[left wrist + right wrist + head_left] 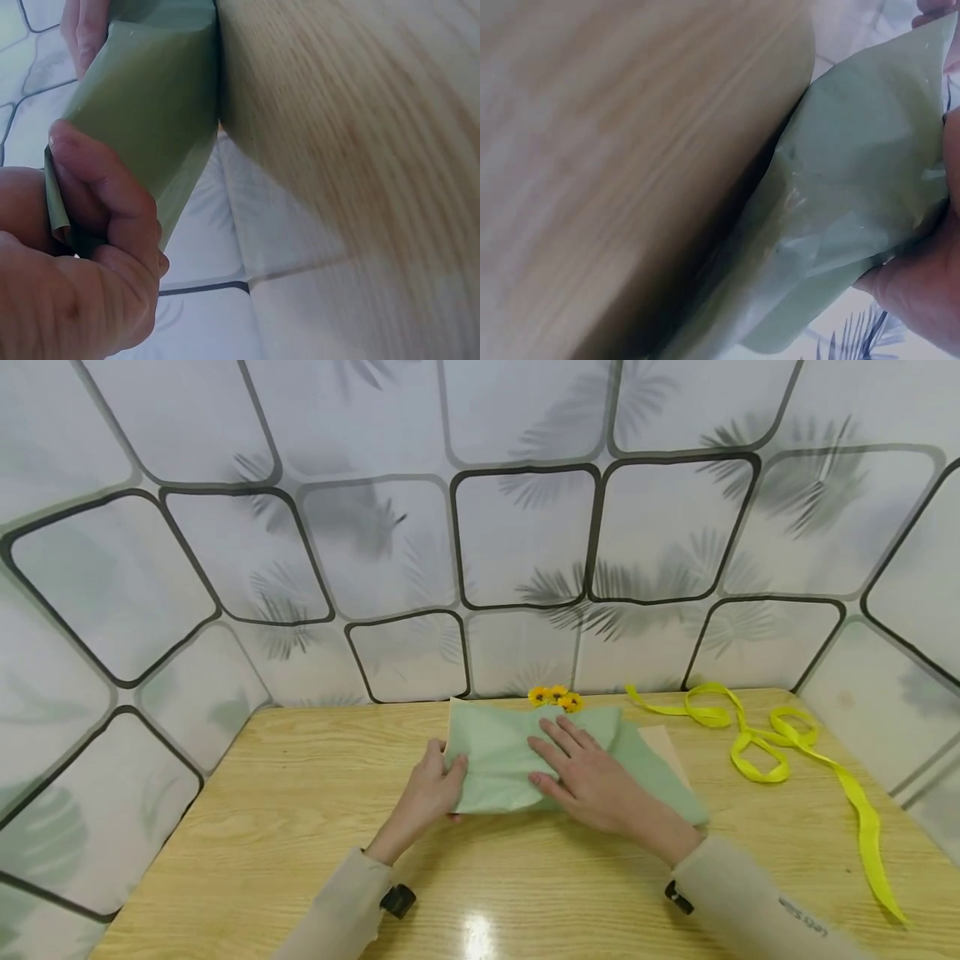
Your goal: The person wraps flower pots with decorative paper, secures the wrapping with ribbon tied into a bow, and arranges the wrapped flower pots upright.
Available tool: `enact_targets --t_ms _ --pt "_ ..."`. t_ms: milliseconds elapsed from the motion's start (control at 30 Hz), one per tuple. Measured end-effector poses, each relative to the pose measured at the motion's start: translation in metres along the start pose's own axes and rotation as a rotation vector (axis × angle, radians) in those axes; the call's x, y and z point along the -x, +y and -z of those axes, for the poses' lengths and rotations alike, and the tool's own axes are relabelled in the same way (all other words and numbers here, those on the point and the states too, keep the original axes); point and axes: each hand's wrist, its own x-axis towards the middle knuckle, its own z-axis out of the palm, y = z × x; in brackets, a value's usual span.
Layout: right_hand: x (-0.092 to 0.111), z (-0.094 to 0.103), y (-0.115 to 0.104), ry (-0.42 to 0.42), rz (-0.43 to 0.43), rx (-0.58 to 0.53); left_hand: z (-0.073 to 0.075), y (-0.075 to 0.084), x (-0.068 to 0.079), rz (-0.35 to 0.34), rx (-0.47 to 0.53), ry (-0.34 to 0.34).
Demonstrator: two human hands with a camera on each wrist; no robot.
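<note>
Pinching one green wrapper (491, 747) by its nine-o'clock edge is the left hand (427, 787); the right hand (590, 781) lies flat. At least three flowers (557, 693) peek out at twelve; table (315, 785) stretches toward eight.

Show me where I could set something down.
Left of the green wrapping paper and left hand, the wooden table is bare to its left edge; so is the near patch between the sleeves. It's crowded centrally, with the right hand on the paper and sunflowers behind, and on the right, where yellow ribbon loops.
</note>
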Motion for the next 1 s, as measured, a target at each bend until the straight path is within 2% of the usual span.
enact_targets --t_ms 267,467,633,767,867,1000 --pt "0.000 -0.006 -0.020 0.010 -0.010 -0.022 0.017 -0.007 0.013 0.045 0.047 0.024" --pt "-0.003 -0.009 -0.025 0.052 -0.002 -0.003 0.018 -0.005 0.013 0.059 0.147 0.055" --pt "-0.005 -0.008 -0.022 0.098 0.076 0.011 0.016 0.003 0.009 0.093 0.255 0.085" --pt "-0.006 -0.007 -0.021 0.086 0.143 0.089 0.015 0.007 0.009 0.118 0.289 0.088" --pt "-0.006 -0.006 -0.025 0.054 0.104 0.112 0.013 0.009 0.009 0.106 0.332 0.079" --pt "-0.009 -0.005 -0.034 0.016 -0.010 0.098 0.010 0.011 0.007 0.083 0.386 0.057"
